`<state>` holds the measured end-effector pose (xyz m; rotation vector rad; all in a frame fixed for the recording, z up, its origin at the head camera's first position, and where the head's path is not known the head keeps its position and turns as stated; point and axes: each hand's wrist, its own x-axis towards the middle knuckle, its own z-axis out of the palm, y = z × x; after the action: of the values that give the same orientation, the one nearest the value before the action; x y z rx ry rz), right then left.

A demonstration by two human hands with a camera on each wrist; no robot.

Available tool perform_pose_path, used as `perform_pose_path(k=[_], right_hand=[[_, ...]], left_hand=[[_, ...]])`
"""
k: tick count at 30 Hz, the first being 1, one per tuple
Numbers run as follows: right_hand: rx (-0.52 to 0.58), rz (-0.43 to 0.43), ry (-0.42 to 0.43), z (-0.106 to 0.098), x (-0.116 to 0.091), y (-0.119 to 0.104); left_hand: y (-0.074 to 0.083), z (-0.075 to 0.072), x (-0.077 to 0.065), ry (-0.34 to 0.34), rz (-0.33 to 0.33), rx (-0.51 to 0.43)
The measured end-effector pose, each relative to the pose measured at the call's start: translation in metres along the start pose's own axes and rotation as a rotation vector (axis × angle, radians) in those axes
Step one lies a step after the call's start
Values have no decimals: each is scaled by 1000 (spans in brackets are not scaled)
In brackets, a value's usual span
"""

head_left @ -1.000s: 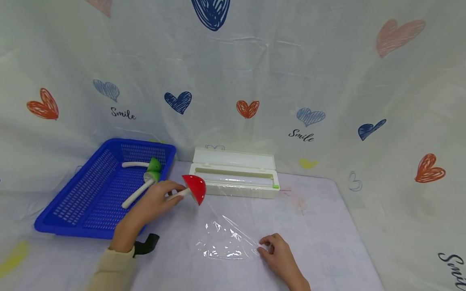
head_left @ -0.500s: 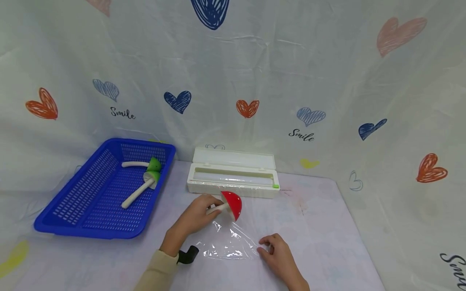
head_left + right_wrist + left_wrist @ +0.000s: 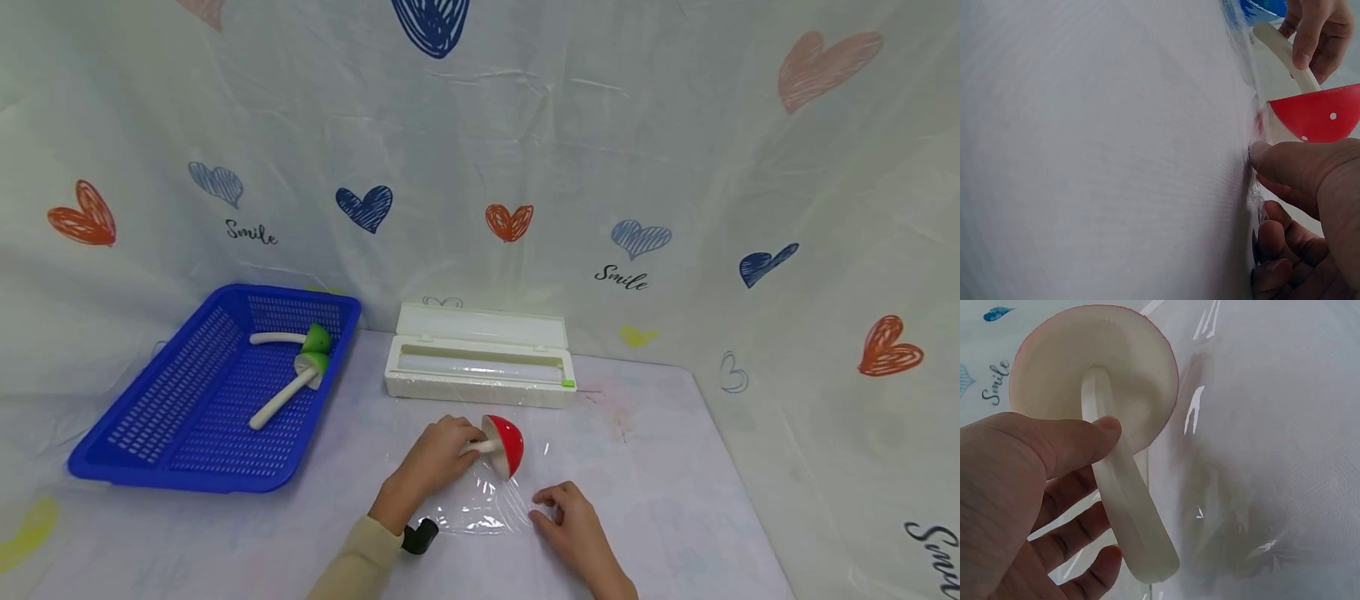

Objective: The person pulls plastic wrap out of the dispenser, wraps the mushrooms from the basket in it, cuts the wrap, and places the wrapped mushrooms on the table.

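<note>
My left hand (image 3: 437, 457) grips the white stem of a toy mushroom (image 3: 512, 447) between thumb and fingers. Its red cap has white dots and points right; the left wrist view shows the pale underside of the cap (image 3: 1141, 375). Beneath the mushroom a sheet of clear cling film (image 3: 474, 510) lies on the table, wrinkled and shiny. At the film's right edge my right hand (image 3: 573, 532) pinches it between thumb and index finger. In the right wrist view the thumb (image 3: 1285, 162) is against the film, close to the red cap.
A white cling film dispenser (image 3: 480, 390) stands behind, lid up, with a roll inside. On the left, a blue plastic basket (image 3: 120, 454) holds two green-capped toy mushrooms (image 3: 285, 398). A white sheet printed with hearts hangs at the back.
My left hand has carried the red mushroom right and nearer, from beside the basket to over the cling film. The right hand has stayed at the film's edge.
</note>
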<state>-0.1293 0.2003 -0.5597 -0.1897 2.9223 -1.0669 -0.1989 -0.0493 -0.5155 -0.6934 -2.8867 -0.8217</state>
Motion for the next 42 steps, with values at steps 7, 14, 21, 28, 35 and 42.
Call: perform_pose_path(k=[7, 14, 21, 28, 35, 42], right_hand=[[33, -100, 94, 1, -4, 1], [31, -52, 133, -7, -8, 5], [-46, -31, 55, -13, -7, 9], [-46, -111, 108, -9, -4, 10], [-82, -211, 200, -18, 0, 5], [-175, -246, 236, -24, 19, -13]], left_hand=[[1, 4, 0, -2, -36, -14], [1, 5, 1, -3, -71, -19], [0, 6, 4, -10, -134, -44], [-4, 12, 4, 3, -112, -38], [-5, 12, 3, -17, -77, -35], [-1, 11, 4, -92, -116, -52]])
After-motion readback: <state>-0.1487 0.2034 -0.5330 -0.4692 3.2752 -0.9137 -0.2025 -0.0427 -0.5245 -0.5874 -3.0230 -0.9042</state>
